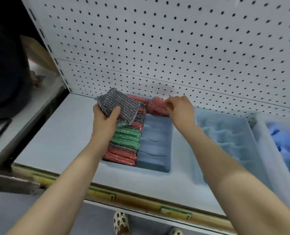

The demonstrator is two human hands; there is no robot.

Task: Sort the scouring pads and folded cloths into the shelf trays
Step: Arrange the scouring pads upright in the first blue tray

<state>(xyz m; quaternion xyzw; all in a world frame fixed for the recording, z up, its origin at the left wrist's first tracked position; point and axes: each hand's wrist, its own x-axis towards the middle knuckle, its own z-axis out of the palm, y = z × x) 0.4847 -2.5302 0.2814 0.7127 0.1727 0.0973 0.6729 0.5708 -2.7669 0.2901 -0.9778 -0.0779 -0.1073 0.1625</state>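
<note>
The shelf (pixel 59 143) carried a blue tray (pixel 170 150); its left column was full of scouring pads (pixel 125 141), its right column mostly free. The left hand (pixel 105 116) gripped grey pads (pixel 118 104). The right hand (pixel 180 107) pinched a red pad (pixel 156 106) at the far edge.

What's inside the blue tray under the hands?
The blue tray has a left row packed with red, green and grey scouring pads. Its right row is bare, except a red pad the right hand pinches. The bottom beneath the pads is hidden.
</note>
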